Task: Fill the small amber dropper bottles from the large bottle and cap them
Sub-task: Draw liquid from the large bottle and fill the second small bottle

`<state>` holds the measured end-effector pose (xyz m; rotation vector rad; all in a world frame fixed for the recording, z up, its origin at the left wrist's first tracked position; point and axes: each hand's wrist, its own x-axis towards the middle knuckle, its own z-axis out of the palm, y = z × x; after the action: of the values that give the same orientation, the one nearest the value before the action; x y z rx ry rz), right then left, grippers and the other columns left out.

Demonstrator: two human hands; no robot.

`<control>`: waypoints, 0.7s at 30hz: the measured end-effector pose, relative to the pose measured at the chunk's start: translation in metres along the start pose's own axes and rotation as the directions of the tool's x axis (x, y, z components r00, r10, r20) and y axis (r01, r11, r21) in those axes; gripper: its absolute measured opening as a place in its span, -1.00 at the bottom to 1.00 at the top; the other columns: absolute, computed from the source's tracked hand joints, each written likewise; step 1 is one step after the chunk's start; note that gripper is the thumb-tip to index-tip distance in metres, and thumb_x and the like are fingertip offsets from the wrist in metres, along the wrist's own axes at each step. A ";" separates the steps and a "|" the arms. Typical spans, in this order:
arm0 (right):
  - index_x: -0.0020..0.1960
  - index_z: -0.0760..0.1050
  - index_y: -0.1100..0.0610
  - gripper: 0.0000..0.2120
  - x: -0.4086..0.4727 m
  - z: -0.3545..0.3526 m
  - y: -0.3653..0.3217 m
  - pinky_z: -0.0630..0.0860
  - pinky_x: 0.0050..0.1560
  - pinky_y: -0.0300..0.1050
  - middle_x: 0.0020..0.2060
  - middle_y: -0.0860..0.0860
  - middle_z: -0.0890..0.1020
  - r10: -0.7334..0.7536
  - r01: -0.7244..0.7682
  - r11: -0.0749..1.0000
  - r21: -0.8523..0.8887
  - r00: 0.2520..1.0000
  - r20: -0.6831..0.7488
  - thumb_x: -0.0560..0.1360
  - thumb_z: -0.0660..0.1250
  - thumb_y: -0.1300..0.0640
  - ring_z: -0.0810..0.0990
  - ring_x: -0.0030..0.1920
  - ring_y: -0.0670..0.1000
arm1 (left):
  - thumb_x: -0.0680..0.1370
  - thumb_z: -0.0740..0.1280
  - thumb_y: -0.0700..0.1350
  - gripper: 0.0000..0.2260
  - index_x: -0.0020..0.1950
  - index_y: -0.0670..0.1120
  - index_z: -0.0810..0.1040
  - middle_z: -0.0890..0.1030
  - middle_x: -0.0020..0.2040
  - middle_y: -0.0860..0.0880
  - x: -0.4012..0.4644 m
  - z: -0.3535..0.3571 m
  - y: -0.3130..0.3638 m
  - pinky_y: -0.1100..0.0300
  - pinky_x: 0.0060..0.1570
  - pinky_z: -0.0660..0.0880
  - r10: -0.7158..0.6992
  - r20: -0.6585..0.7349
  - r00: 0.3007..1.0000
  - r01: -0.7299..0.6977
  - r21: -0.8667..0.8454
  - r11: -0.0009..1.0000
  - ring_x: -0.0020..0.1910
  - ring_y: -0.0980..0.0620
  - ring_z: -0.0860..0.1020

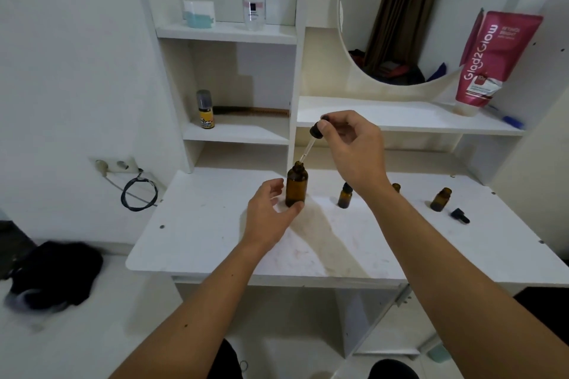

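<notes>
The large bottle (296, 185) stands upright near the back edge of the white desk (197, 243), mouth up. The right hand (351, 144) pinches the dropper (311, 144), whose tilted glass tube points down into the mouth. The left hand (271, 212) rests loosely curved around the bottle's base, thumb touching it. Small amber bottles (440, 199) stand further right.

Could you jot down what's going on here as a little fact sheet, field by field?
setting: white vanity desk with shelves and a round mirror
large bottle: amber, upright, uncapped
left hand: curled loosely beside the large bottle, thumb touching its base
right hand: pinches the dropper, its glass tip at the bottle's mouth
small bottles: one capped, one open, another partly hidden behind the right wrist
loose dropper cap: lying on the desk at the right
</notes>
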<state>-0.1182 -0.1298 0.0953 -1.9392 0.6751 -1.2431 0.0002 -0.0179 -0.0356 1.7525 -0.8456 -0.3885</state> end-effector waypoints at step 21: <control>-0.04 0.70 0.04 -0.98 -0.007 0.031 0.033 0.52 -0.16 -0.51 -0.22 -0.17 0.69 0.131 -0.108 0.978 -0.176 0.983 0.125 0.56 0.49 0.12 0.65 -0.17 -0.21 | 0.51 0.55 -0.02 -0.52 0.38 -0.05 0.54 0.66 0.24 0.03 0.014 0.004 -0.003 0.08 0.32 0.56 0.032 0.023 0.999 -0.032 -0.012 0.999 0.17 0.07 0.61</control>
<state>-0.0943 -0.1355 0.0567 -2.0668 0.8357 -0.9974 0.0084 -0.0298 -0.0379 1.7247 -0.8852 -0.3922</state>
